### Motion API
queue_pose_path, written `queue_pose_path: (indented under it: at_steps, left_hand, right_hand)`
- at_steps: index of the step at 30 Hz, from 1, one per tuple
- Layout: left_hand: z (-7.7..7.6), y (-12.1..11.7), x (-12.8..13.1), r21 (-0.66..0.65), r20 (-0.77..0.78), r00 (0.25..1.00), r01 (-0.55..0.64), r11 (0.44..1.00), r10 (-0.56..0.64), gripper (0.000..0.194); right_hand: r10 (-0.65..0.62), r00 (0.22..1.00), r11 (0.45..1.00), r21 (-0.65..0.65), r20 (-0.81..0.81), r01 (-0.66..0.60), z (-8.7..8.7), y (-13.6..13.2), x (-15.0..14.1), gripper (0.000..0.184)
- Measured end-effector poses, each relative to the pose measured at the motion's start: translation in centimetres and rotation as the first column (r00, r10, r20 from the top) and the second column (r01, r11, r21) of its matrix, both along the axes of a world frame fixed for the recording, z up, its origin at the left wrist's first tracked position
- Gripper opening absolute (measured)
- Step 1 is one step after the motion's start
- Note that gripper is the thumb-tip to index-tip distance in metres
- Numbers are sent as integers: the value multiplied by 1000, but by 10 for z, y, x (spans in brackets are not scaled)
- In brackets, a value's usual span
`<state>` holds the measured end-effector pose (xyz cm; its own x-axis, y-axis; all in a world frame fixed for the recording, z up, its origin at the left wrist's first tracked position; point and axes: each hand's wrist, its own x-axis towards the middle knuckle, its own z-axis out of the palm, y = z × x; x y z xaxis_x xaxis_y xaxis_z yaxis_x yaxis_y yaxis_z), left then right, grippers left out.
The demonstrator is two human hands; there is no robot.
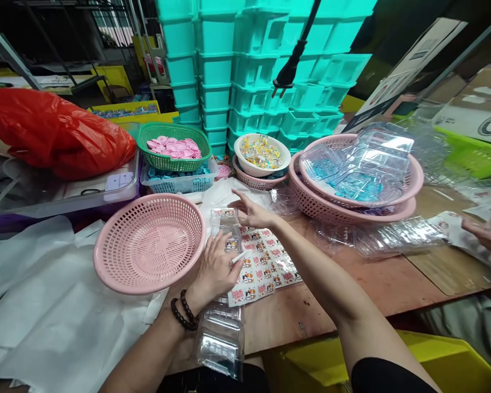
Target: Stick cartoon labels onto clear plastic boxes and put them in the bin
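My left hand (217, 270), with dark beaded bracelets at the wrist, lies over a clear plastic blister pack (230, 232). Its fingers are stretched out, and a narrow white strip (239, 257) shows by the thumb. Just above and to the right hovers my right hand (256, 212), index finger extended and fingers apart, beside another pack at the far end of the row. Under and right of the hands is a sheet of cat-and-dog stickers (265, 267). More clear packs (220, 344) overlap towards the table's front edge. Whether either hand pinches anything small is hidden.
Left stands a pink basket (149, 245); white sheets (65, 295) lie beside it. Behind are a green basket of pink pieces (174, 147) and a white bowl (262, 155). Right are stacked pink baskets (352, 210) and another person's hand (485, 234). A plug (288, 71) hangs overhead.
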<state>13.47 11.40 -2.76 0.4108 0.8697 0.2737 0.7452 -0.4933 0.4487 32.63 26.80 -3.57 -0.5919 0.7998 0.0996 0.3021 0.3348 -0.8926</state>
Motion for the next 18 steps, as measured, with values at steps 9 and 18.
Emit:
queue_pose_path:
  at_steps: [9,18]
  left_hand:
    - [2,-4,-1,-47,20,1000,-13,999,14,20]
    - [2,-13,-3,9,88,996,-17,1000,16,13]
  right_hand:
    - [-378,925,912,154,-40,379,35,-20,4,43]
    - [-270,946,793,-516,178,323,72,-51,-27,31]
